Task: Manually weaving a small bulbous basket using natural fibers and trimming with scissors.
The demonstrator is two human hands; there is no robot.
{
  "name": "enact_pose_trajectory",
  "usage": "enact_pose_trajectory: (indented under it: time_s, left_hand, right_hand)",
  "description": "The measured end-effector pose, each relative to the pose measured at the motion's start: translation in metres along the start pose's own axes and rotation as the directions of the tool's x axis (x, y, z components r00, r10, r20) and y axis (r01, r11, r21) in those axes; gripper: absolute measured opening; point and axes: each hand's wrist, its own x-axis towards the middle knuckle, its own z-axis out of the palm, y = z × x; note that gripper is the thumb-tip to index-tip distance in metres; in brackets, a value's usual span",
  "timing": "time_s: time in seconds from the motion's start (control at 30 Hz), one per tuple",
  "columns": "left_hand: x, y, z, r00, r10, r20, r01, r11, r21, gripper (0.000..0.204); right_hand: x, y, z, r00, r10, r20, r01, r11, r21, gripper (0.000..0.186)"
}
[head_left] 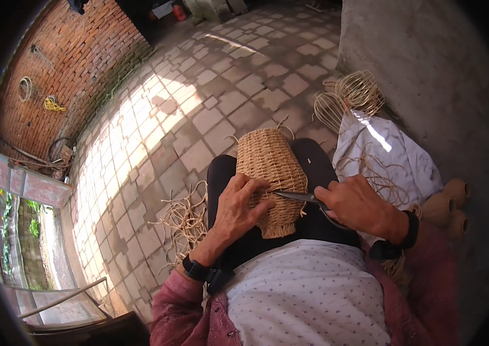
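Brick wall (pixel 65 69) runs along the far left with some coiled cord hanging on it, and a sunlit tiled floor (pixel 198 104) spreads out from there. Loose straw strands (pixel 185 222) are piled on the tiles just beside the person's left knee. Left hand (pixel 237 205) is flat against the woven basket (pixel 270 167), fingers curled round its side and holding it steady. That basket lies across the lap on the dark trousers, open end toward the body. Right hand (pixel 360 205) is closed round the handles of a pair of scissors (pixel 302 198), tips touching the basket's weave right next to the left fingers. Further right there's a white cloth sack (pixel 394 155) with wire-like frames (pixel 351 95) behind it and small clay-coloured pots (pixel 449 205) against the grey wall.
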Motion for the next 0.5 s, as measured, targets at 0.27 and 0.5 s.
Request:
enact_pose_trajectory:
  time_s: [0.27,0.5]
  left_hand:
    - [-0.003,-0.002,0.001,0.996,0.081,-0.038,-0.081,0.996,0.024,0.032]
    - [-0.001,-0.003,0.002,0.997,0.077,-0.018,-0.076,0.997,0.018,0.031]
  right_hand:
    - [-0.02,0.009,0.008,0.993,0.065,-0.094,-0.045,0.979,0.2,0.024]
    - [-0.014,0.004,0.022,0.994,0.038,-0.1,-0.01,0.966,0.259,0.027]
